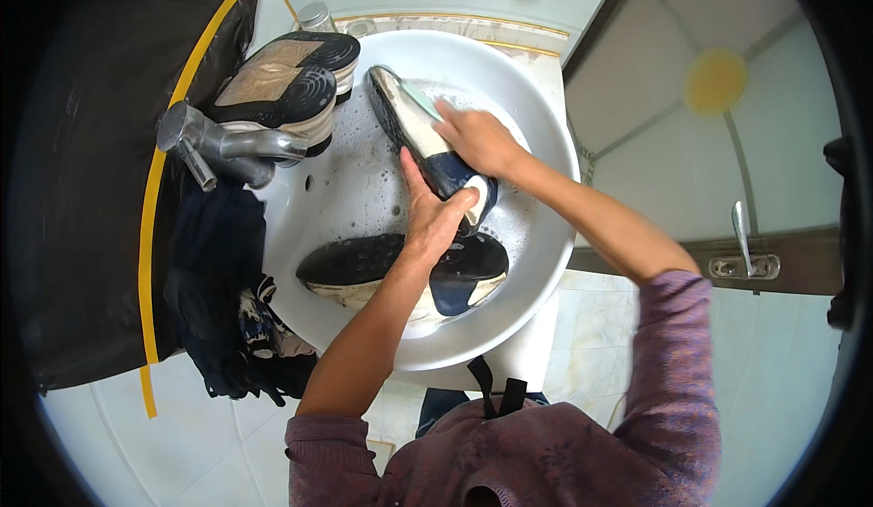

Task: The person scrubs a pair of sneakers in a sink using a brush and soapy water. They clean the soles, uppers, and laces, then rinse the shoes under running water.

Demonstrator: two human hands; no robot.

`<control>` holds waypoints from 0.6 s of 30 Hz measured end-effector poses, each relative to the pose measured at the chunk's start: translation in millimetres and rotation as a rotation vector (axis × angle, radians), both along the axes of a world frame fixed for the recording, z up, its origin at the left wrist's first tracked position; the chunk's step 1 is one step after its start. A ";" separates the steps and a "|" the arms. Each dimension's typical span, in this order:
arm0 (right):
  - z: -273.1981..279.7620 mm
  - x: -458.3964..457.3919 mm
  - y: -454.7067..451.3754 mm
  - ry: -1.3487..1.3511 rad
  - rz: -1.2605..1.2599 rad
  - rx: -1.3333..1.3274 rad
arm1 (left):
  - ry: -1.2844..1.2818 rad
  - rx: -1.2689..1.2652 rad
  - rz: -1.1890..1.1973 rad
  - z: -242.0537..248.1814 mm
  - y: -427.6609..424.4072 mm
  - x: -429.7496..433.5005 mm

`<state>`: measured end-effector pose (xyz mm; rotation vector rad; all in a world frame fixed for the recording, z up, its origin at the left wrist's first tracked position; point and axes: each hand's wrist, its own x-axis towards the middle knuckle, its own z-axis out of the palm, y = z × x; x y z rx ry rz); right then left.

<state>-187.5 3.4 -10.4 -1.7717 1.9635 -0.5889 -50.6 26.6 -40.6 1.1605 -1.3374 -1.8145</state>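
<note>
My left hand [436,214] grips the heel end of a white and navy shoe [416,118], its thumb across the white heel patch. The shoe is tilted over a white washbasin [545,248], toe towards the far rim. In my right hand [481,139] is a pale green brush [421,100], laid against the shoe's white side near the toe; its bristles are hidden. Below my left hand the matching shoe [354,258] lies on its side in the basin, partly covered by my forearm. Suds and bubbles spot the basin's inside.
Another pair of shoes [279,87] rests soles up behind the chrome faucet [232,145] at the left. Dark clothes [218,261] hang by the basin's left rim. A glass jar [316,17] stands at the back. To the right is a door with a metal handle [743,241].
</note>
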 end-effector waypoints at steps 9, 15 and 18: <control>13.2 -1.1 28.6 0.167 0.134 -0.035 | 0.123 0.026 0.026 0.8 1.4 0.0; 8.2 6.7 14.4 0.133 0.082 -0.032 | 0.181 0.096 -0.007 7.4 0.1 3.9; 13.6 -13.5 75.2 0.140 0.153 0.073 | 0.168 0.064 0.001 5.2 0.3 3.1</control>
